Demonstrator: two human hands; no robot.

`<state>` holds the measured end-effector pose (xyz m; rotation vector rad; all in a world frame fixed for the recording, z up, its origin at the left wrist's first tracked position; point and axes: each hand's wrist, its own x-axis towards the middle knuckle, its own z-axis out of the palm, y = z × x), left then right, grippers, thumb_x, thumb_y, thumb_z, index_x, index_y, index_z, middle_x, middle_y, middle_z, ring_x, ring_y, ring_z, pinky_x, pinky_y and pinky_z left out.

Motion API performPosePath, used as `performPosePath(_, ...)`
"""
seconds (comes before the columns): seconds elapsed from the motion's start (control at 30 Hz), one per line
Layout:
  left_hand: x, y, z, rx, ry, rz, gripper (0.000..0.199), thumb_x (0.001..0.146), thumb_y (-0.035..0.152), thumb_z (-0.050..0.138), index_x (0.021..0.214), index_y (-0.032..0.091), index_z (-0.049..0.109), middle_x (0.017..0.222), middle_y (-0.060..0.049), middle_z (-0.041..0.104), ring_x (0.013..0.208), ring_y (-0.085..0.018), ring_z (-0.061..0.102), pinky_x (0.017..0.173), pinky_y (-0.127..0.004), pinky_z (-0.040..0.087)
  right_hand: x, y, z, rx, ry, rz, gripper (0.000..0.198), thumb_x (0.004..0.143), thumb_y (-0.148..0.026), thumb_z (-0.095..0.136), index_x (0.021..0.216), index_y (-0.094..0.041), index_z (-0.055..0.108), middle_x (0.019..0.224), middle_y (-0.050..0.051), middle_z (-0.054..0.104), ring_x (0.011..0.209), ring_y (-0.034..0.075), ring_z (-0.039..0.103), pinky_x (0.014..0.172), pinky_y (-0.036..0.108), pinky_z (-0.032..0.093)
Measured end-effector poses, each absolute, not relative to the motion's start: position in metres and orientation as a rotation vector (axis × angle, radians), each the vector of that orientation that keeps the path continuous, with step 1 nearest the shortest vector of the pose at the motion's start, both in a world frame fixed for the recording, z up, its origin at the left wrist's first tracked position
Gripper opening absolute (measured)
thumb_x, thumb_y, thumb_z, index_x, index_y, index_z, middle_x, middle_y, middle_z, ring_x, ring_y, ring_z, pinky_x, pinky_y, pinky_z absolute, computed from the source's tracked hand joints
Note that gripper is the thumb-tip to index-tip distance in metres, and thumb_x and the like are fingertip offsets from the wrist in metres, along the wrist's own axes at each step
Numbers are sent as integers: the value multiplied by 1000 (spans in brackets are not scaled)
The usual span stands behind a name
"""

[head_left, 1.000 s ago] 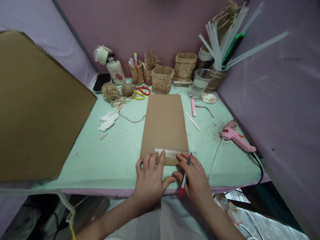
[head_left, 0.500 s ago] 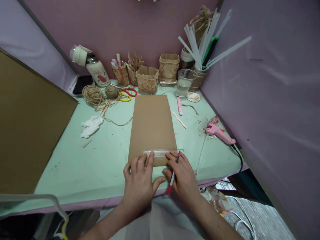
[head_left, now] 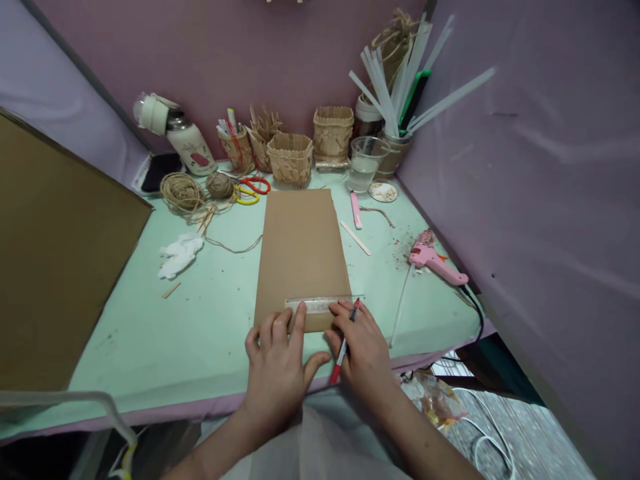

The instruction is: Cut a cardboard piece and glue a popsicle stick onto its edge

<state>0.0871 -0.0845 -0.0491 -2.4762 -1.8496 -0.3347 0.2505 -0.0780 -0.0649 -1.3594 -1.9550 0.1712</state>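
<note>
The person's left hand (head_left: 280, 360) lies open, palm down and fingers spread, with the index fingertip on a clear ruler (head_left: 316, 306) and the other fingertips at the near left corner of a sheet of cardboard (head_left: 303, 247). The right hand (head_left: 365, 350) grips a red and white pen (head_left: 344, 347) between thumb and fingers, the pen slanting across it, while its fingertips rest at the right part of the ruler. The ruler lies crosswise over the near end of the cardboard, its right end reaching past the cardboard's edge. The cardboard lies flat on the green table (head_left: 210, 340), lengthwise in front of the person. Right of it are a wooden stick (head_left: 356, 239), a pink cutter (head_left: 355, 211) and, farther off, a pink glue gun (head_left: 437, 263). To the left lie a crumpled white cloth (head_left: 181, 255), a coil of twine (head_left: 183, 193), a ball of twine (head_left: 220, 185) and scissors (head_left: 256, 185) with red and yellow handles. Behind the cardboard stand two small baskets (head_left: 290, 161), a plastic cup (head_left: 364, 170) of clear liquid and, at far left, a bottle (head_left: 193, 148).
</note>
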Motion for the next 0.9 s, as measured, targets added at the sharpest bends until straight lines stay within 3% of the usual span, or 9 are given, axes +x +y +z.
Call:
performPosePath(0.3,87,-84,-50,-2470,-1825,-342,67,85,51,62,139,13,49,125,-19,56,117,-33,46,96,-52,31,250,-76,-65,-1360,-1935,173,9,94,-18,52,102,-19,56,114,11,69,114,24,60,103,49,45)
performPosePath(0.9,87,-84,-52,-2460,-1852,-411,67,85,55,59,138,15,50,124,-16,59,116,-31,47,96,-50,31,250,-74,-69,-1345,-1883,178,15,93,-19,54,108,-20,56,110,10,69,111,24,62,102,49,45)
